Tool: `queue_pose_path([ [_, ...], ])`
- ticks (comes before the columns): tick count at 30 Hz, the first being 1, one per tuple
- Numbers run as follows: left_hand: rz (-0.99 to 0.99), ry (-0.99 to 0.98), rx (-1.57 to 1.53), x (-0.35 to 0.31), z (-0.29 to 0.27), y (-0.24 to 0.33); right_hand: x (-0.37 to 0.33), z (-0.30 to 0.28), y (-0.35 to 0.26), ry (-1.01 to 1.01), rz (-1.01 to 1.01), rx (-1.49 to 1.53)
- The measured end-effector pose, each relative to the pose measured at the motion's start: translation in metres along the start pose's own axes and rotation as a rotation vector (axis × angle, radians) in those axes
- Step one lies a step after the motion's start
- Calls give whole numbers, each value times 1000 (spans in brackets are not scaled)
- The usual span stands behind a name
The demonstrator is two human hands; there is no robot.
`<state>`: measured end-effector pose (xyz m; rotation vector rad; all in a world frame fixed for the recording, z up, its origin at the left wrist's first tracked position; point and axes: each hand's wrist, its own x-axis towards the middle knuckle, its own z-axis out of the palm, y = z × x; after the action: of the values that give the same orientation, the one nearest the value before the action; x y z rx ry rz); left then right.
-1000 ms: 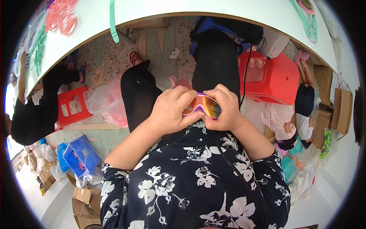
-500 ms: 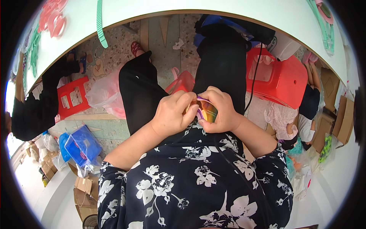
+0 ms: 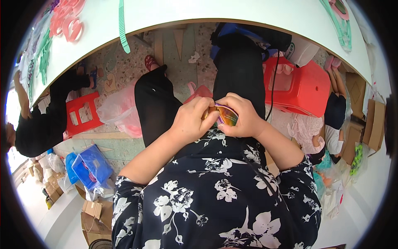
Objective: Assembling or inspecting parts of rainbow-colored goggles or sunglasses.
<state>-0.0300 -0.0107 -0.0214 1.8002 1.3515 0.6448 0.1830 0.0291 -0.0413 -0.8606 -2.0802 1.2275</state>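
Observation:
Over my lap, in front of my dark floral top, I hold a pair of goggles (image 3: 229,115) with a purple rim and a shiny gold-orange lens. My left hand (image 3: 190,119) pinches their left part between thumb and bent fingers. Around the right side curls my right hand (image 3: 245,117), its thumb below the lens and its fingers above. Both hands nearly touch at the fingertips. Much of the goggles is hidden behind the fingers.
A white table (image 3: 174,10) curves ahead, bearing a mint-green ribbed strap (image 3: 122,27) and coral-pink pieces (image 3: 70,25). A red stool (image 3: 306,89) stands at right, a pinkish plastic bag (image 3: 124,108) at left. Another person (image 3: 39,128) sits far left; a blue bin (image 3: 92,166) lies behind.
My hands stay closed on the goggles, and the lens has turned so more of it shows between them. The view has shifted slightly.

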Motion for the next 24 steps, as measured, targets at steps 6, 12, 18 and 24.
queue_pose_path([
  [6,-33,-234,-221,-22,-30,10,-20,-12,-30,-58,254,58],
  [12,-47,-324,-296,-40,-39,5,-43,-12,-42,-228,372,323],
  [18,-69,-200,-304,-54,-27,12,-60,9,-36,-60,487,689],
  [24,-75,-96,-316,-55,-19,15,-57,22,-42,79,474,737],
])
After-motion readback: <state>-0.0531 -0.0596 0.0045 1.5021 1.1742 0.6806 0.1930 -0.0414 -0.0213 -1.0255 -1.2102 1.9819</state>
